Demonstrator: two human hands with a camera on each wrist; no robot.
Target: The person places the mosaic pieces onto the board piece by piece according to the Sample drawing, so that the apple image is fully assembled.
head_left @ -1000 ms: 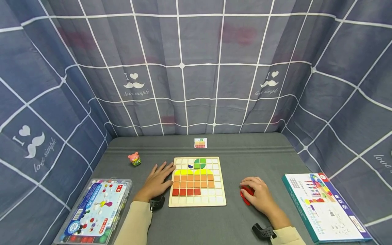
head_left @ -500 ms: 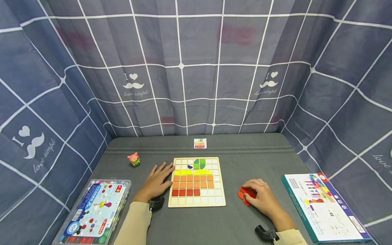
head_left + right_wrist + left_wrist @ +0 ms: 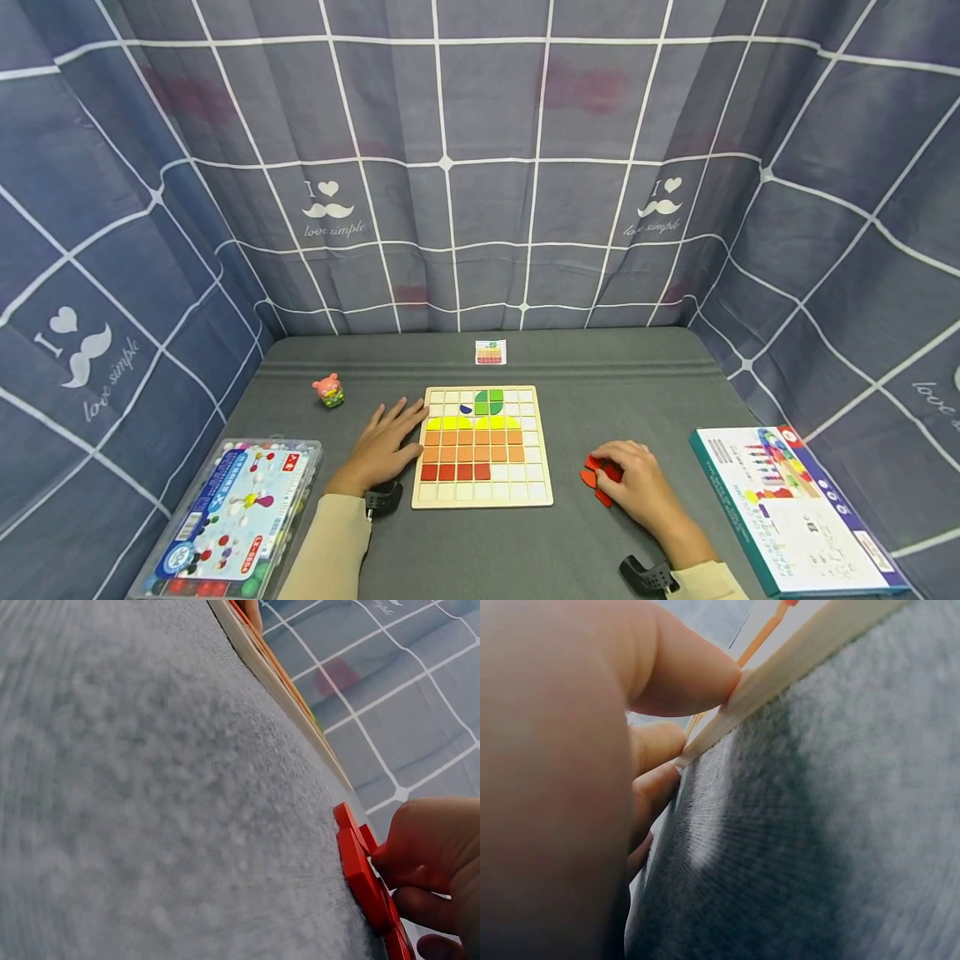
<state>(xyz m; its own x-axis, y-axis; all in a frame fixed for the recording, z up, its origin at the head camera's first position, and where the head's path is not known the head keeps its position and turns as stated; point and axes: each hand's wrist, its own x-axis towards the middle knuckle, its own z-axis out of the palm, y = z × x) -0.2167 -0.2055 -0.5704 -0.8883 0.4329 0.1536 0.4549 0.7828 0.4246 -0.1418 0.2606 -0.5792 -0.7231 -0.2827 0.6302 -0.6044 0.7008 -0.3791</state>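
Observation:
A square wooden grid board (image 3: 543, 492) lies mid-table, bearing rows of red, orange and yellow tiles with a green leaf shape and a small blue piece above. My left hand (image 3: 384, 443) rests along its left side, fingers spread; in the left wrist view the thumb (image 3: 694, 675) and fingertips touch the board's wooden edge (image 3: 757, 694). Right of the board, my right hand (image 3: 636, 477) has its fingers curled over a small pile of red tiles (image 3: 589, 478). In the right wrist view its fingertips press in among the red tiles (image 3: 361, 877); the palm side is partly hidden.
A small picture card (image 3: 491, 352) lies behind the board. To the left are a pink-headed figurine (image 3: 329, 390) and a clear plastic case of coloured balls (image 3: 232, 512). A white and teal box (image 3: 798, 510) stands at the right. Grid-patterned curtains (image 3: 487, 200) surround the table.
My right hand has shifted slightly down and right, and its fingers have spread the red tiles, so more of them show at the left of the pile. The left hand stays on the board.

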